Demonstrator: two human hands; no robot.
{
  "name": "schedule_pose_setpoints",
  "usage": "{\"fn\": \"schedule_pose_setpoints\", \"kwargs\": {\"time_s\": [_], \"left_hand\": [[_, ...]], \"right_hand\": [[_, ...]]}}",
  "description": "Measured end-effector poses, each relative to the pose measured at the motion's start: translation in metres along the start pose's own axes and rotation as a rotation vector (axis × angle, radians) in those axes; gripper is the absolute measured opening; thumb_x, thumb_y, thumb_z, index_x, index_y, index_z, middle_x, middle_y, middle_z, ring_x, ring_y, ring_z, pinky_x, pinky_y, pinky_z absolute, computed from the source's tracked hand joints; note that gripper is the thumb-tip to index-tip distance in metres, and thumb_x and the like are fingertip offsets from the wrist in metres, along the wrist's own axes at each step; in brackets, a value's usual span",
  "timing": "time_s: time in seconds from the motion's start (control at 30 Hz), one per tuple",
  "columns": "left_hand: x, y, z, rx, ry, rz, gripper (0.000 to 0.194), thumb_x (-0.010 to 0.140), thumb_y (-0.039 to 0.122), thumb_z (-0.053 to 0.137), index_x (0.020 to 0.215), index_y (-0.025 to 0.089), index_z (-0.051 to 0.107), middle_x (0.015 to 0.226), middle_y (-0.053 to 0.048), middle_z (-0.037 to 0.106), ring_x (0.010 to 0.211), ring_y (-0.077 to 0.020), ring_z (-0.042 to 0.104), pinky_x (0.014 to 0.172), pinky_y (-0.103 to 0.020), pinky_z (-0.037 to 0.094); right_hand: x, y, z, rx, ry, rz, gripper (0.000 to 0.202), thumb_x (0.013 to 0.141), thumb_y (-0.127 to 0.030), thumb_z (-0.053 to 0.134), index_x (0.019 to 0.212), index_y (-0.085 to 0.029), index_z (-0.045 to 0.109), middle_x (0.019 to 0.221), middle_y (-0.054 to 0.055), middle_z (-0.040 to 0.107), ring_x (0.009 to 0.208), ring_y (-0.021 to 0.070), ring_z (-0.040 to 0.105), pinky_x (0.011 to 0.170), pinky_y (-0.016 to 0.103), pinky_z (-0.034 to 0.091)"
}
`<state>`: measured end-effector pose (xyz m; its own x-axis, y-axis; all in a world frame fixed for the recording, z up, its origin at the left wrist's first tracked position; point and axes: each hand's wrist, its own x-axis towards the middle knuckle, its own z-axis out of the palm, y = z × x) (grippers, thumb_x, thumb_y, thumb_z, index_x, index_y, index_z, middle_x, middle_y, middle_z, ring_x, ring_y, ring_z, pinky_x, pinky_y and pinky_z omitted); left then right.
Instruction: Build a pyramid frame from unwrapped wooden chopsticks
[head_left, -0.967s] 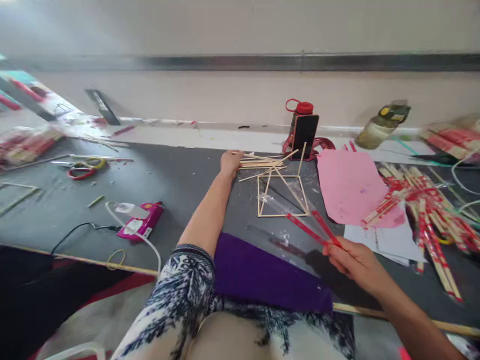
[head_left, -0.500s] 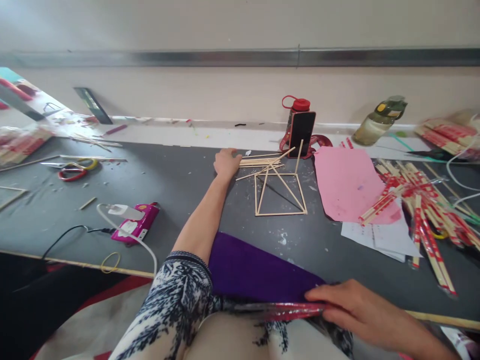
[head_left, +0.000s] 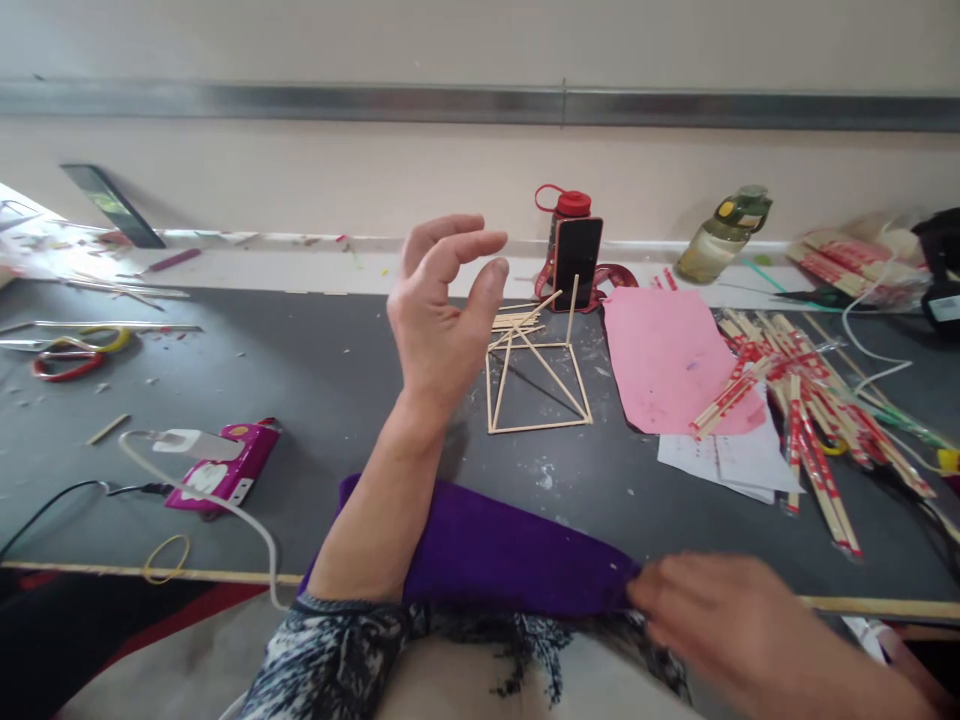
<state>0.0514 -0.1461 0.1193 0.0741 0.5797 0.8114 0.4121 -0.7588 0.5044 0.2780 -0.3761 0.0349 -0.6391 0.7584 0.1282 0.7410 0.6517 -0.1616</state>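
My left hand [head_left: 450, 310] is raised above the table, fingers curved and apart, holding nothing. Behind it stands a frame of thin wooden sticks [head_left: 540, 429] with a square base and slanting sticks. Several loose sticks [head_left: 517, 321] lie at its back left, partly behind my thumb. Along the table's front edge lies a purple cloth [head_left: 510, 550], partly under my left forearm. My right hand [head_left: 720, 610], blurred, has its fingers closed at the cloth's right corner.
A phone [head_left: 577, 262] leans on a red-capped bottle [head_left: 574, 203]. Pink paper [head_left: 667, 355] and red-wrapped chopsticks [head_left: 817, 470] lie to the right. A second bottle [head_left: 724, 235] stands behind. Scissors [head_left: 67, 360] and a magenta power strip [head_left: 225, 468] are at the left.
My left hand has lifted off the loose sticks and come nearer, fingers now apart. The red and clear wrapper by my right hand is no longer visible. The view has shifted right.
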Motion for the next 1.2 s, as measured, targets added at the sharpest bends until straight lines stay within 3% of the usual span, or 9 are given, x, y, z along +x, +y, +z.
{"fn": "schedule_pose_setpoints", "kwargs": {"time_s": [0.1,0.2,0.43,0.63,0.77,0.83,0.93,1.1,1.2], "left_hand": [[-0.011,0.03,-0.003,-0.098,0.015,0.059,0.016,0.088,0.024,0.054,0.1,0.026,0.064,0.111,-0.003,0.059,0.11,-0.0184,0.056,0.096,-0.038,0.048],[-0.027,0.049,0.004,-0.194,-0.064,0.103,0.013,0.085,0.021,0.058,0.094,0.026,0.066,0.105,-0.002,0.063,0.102,-0.016,0.06,0.092,-0.035,0.05],[-0.074,0.051,0.03,-0.399,-0.298,0.015,0.013,0.083,0.015,0.059,0.091,0.02,0.068,0.092,-0.004,0.07,0.088,-0.0128,0.064,0.082,-0.029,0.051],[-0.105,0.048,0.042,-0.521,-0.499,-0.245,0.016,0.085,0.023,0.056,0.089,0.024,0.071,0.088,-0.006,0.071,0.086,-0.0168,0.064,0.08,-0.031,0.049],[-0.123,0.051,0.05,-0.752,-0.708,-0.695,0.02,0.083,0.034,0.059,0.091,0.023,0.073,0.089,-0.008,0.07,0.075,-0.0164,0.064,0.061,-0.026,0.047],[-0.127,0.052,0.055,-0.915,-0.766,-0.957,0.029,0.081,0.04,0.06,0.1,0.021,0.07,0.092,-0.008,0.069,0.067,-0.0139,0.063,0.052,-0.023,0.043],[-0.126,0.049,0.059,-1.12,-0.745,-1.173,0.041,0.078,0.047,0.061,0.106,0.018,0.067,0.095,-0.009,0.069,0.071,-0.0132,0.064,0.052,-0.021,0.044],[-0.114,0.043,0.052,-1.224,-0.602,-1.313,0.041,0.073,0.045,0.068,0.101,0.015,0.068,0.088,-0.008,0.071,0.07,-0.013,0.065,0.064,-0.023,0.049],[-0.108,0.042,0.046,-1.237,-0.509,-1.324,0.037,0.072,0.042,0.071,0.095,0.013,0.069,0.08,-0.007,0.072,0.068,-0.0148,0.067,0.063,-0.025,0.051]], "right_hand": [[-0.005,0.073,-0.015,-0.313,0.08,0.393,0.033,0.09,-0.013,0.039,0.114,-0.019,0.06,0.106,0.01,0.068,0.087,0.0219,0.064,0.064,0.03,0.046],[-0.005,0.14,-0.016,-0.502,-0.157,0.697,0.041,0.088,-0.007,0.037,0.122,-0.019,0.057,0.123,0.014,0.06,0.09,0.0283,0.063,0.059,0.033,0.043],[-0.002,0.192,-0.007,-0.506,-0.349,0.57,0.028,0.093,-0.022,0.041,0.112,-0.021,0.061,0.106,0.013,0.06,0.082,0.0239,0.06,0.057,0.029,0.036],[-0.004,0.18,-0.026,-0.517,0.119,0.567,0.036,0.095,-0.022,0.032,0.111,-0.021,0.065,0.119,0.012,0.06,0.099,0.0246,0.059,0.071,0.033,0.044],[0.004,0.133,-0.031,-0.303,0.364,0.6,0.037,0.093,-0.032,0.038,0.104,-0.019,0.07,0.108,0.015,0.065,0.097,0.028,0.061,0.077,0.039,0.048],[0.011,0.1,-0.027,-0.059,0.296,0.624,0.031,0.092,-0.036,0.043,0.099,-0.023,0.07,0.1,0.009,0.068,0.089,0.0254,0.064,0.073,0.036,0.051],[0.02,0.059,-0.011,0.167,0.209,0.484,0.02,0.089,-0.034,0.051,0.089,-0.025,0.069,0.083,0.004,0.07,0.074,0.0197,0.066,0.065,0.029,0.053],[0.027,0.043,0.014,0.055,0.304,-0.067,0.04,0.086,-0.012,0.055,0.121,-0.03,0.058,0.107,0.002,0.068,0.106,0.02,0.062,0.095,0.033,0.049],[0.029,0.049,0.019,0.065,0.464,-0.01,0.047,0.085,-0.007,0.055,0.126,-0.028,0.054,0.117,0.005,0.064,0.113,0.0203,0.058,0.097,0.034,0.048]]}}
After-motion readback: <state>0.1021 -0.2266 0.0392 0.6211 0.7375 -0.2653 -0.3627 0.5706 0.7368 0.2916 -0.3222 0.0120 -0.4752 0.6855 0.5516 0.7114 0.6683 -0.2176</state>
